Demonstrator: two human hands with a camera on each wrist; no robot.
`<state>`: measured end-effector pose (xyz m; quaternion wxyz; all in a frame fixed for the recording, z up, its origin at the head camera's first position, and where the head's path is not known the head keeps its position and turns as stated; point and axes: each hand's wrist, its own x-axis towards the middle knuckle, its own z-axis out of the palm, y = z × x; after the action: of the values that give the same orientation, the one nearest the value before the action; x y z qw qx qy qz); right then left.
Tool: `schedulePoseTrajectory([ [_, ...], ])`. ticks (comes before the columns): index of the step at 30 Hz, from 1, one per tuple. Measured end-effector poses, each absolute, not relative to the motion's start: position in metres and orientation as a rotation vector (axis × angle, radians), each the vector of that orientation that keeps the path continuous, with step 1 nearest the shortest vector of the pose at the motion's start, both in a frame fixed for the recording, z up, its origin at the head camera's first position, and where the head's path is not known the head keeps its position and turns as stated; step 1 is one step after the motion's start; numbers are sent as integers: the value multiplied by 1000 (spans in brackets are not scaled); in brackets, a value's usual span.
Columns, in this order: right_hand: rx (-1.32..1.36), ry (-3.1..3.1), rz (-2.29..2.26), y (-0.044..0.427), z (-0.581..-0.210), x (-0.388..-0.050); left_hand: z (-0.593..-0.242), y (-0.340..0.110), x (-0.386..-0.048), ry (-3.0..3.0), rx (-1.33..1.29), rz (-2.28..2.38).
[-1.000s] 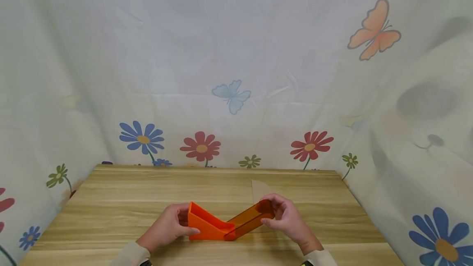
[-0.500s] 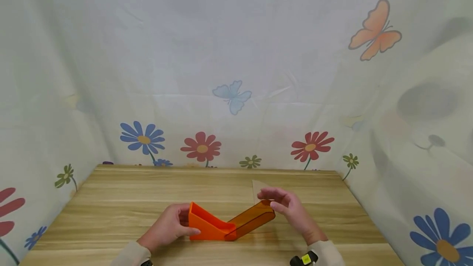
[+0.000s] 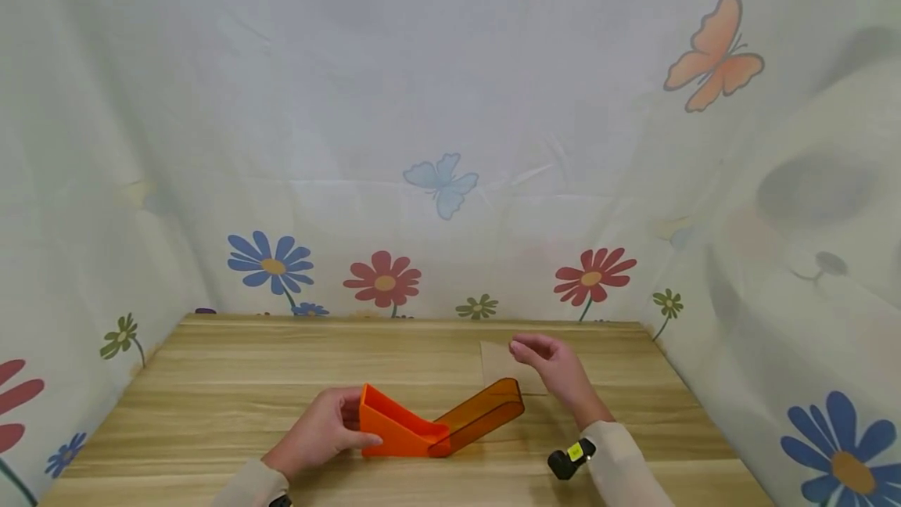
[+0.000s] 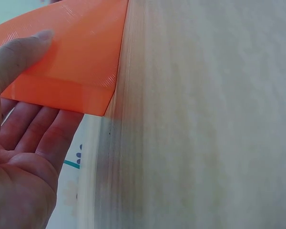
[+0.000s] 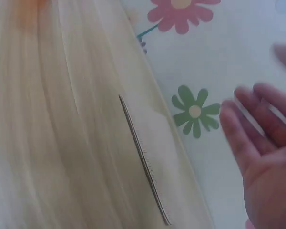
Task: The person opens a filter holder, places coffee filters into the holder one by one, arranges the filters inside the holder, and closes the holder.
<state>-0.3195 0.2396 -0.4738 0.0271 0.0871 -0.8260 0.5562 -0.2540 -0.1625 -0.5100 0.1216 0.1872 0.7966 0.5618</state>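
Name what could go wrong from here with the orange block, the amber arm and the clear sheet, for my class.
1. The amber arm slants away from the orange block with no hand on it; a bump might shift it.
2. Only the left hand grips the orange block, at one end, so it could twist.
3. The clear sheet is hard to see; the right hand, close by, might nudge it accidentally.

The orange holder (image 3: 390, 436) looks smooth plastic, the amber piece (image 3: 482, 415) glossy see-through plastic, the tabletop (image 3: 281, 366) wood-grained.
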Motion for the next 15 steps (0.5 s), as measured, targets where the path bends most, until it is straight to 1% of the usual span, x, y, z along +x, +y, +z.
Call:
schedulePoseTrajectory([
  [5, 200, -2611, 1506, 240, -483, -335, -510, -163, -254, 2297, 553, 1672],
  [15, 128, -2722, 1341, 245, -499, -361, -515, -163, -256, 2277, 553, 1687],
])
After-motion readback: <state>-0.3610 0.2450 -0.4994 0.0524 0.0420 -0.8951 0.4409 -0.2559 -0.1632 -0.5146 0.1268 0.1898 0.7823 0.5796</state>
